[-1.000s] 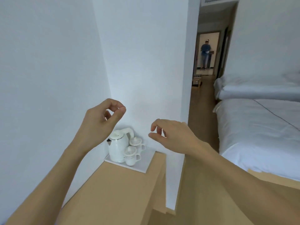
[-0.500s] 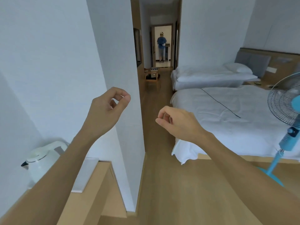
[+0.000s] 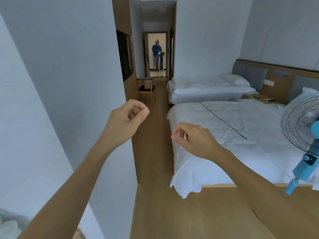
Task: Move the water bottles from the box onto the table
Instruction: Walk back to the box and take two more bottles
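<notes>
My left hand (image 3: 126, 120) is raised in front of the white wall corner, fingers curled and thumb against the index finger, holding nothing. My right hand (image 3: 193, 139) hovers lower, over the corner of the near bed, its fingertips pinched together and empty. Far down the passage a cardboard box (image 3: 148, 83) rests on a wooden chair (image 3: 145, 91); what is inside it is too small to make out. No water bottle can be picked out.
A white wall corner (image 3: 96, 100) fills the left. Wooden floor (image 3: 151, 135) runs between the wall and two white beds (image 3: 241, 135). A blue standing fan (image 3: 303, 135) is at the right edge. A person (image 3: 156, 56) stands in the far doorway. A blurred white kettle (image 3: 8, 226) shows at the bottom left.
The view has swung right: the kettle and wooden table slid off to the lower left, and the beds, fan and passage came into view. Both hands kept their curled pose.
</notes>
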`<state>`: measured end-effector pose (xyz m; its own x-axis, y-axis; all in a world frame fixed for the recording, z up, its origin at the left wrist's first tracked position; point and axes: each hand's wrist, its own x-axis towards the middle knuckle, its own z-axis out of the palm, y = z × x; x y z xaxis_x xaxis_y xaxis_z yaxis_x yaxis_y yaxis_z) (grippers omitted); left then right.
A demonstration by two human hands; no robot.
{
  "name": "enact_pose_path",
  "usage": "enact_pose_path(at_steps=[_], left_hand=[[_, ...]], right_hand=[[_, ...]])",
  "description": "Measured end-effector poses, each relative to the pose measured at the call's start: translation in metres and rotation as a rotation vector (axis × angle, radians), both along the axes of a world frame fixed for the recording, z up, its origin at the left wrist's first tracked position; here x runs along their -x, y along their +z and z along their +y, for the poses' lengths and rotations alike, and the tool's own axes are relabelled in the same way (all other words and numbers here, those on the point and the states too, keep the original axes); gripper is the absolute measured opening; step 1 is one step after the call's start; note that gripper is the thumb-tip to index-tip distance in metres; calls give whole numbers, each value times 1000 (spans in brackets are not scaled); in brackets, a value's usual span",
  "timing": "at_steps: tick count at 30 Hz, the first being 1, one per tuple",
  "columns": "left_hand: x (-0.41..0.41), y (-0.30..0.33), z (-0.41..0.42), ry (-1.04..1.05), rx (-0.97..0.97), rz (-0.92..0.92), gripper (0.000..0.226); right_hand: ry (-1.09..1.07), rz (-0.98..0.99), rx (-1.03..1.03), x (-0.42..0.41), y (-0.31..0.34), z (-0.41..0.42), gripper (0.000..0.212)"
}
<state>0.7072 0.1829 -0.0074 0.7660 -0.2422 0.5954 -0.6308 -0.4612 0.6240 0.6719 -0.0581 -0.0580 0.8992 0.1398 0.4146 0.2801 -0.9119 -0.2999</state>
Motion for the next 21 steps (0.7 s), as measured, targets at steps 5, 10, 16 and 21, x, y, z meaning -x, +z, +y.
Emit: enact_pose_path(at_steps=[5, 10, 16, 21], left_hand=[[-86, 0, -26, -18, -29, 0, 8], [-168, -7, -44, -7, -58, -6, 1], [-272, -18, -74, 35, -91, -25, 9], [-369, -16, -103, 61, -106, -22, 15]], right_hand=[[-4, -17, -14, -84, -5, -23, 17], [13, -38, -30, -166, -18, -43, 19], [63, -36, -68, -277, -36, -71, 18], [120, -17, -95, -385, -39, -101, 16]])
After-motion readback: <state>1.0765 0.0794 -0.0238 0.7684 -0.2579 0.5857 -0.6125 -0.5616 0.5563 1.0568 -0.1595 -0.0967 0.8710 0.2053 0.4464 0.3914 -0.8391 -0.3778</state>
